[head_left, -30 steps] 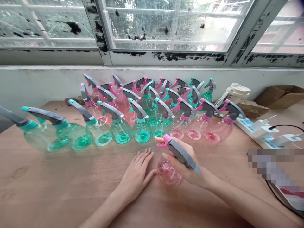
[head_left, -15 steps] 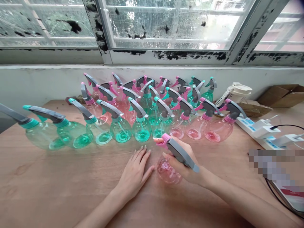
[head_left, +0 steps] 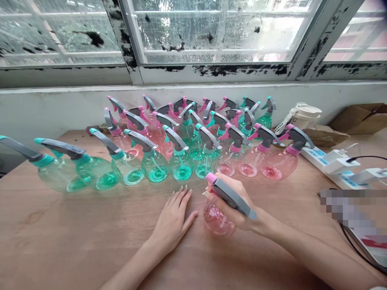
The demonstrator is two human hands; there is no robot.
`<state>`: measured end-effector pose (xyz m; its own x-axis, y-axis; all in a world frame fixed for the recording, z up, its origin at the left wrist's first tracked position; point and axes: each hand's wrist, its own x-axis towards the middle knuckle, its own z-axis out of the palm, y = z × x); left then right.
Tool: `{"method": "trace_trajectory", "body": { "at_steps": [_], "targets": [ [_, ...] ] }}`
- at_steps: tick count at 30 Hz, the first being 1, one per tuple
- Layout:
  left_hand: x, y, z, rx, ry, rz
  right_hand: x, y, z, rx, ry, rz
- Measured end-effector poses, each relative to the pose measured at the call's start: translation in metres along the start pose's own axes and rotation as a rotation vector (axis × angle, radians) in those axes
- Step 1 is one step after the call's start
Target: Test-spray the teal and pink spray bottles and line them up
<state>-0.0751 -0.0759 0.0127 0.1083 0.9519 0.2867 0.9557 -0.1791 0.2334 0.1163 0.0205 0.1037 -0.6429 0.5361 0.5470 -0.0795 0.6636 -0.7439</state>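
My right hand (head_left: 232,199) is wrapped round the neck of a pink spray bottle (head_left: 218,221), its fingers at the trigger. The bottle has a grey and pink spray head, and its clear pink body shows below my fingers. Flat on the wooden table (head_left: 99,237) lies my left hand (head_left: 173,213), fingers stretched out, just left of that bottle and holding nothing. Beyond both hands stands a front row of spray bottles, with a green one (head_left: 181,165) in the middle and a pink one (head_left: 279,163) at the right end.
More pink and green spray bottles crowd behind the front row. To the right are a white power strip (head_left: 325,163) with plugs, a white cup (head_left: 302,114), a cardboard box (head_left: 359,117) and a partly blurred flat device (head_left: 376,251) with a black cable. A window (head_left: 211,32) spans the back.
My right index finger has curled in, pulling the trigger back towards the bottle's neck. The pink bottle has shifted very slightly to the right. My left hand stays flat in place.
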Motion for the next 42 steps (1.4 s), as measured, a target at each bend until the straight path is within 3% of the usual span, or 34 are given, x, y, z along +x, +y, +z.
{"method": "trace_trajectory", "body": {
  "at_steps": [13, 19, 30, 42],
  "targets": [
    [-0.001, -0.001, 0.003, 0.041, 0.019, 0.014, -0.013, 0.006, 0.004, 0.027, 0.051, -0.001],
    [-0.001, -0.004, 0.005, 0.034, 0.034, 0.029, -0.011, 0.002, 0.002, 0.072, 0.026, 0.051],
    [-0.001, -0.004, 0.002, 0.021, 0.025, 0.032, -0.003, -0.003, -0.006, 0.088, -0.062, 0.028],
    [0.001, -0.002, 0.0, -0.007, 0.015, 0.018, -0.003, 0.0, -0.006, 0.083, -0.069, 0.02]
  ]
}}
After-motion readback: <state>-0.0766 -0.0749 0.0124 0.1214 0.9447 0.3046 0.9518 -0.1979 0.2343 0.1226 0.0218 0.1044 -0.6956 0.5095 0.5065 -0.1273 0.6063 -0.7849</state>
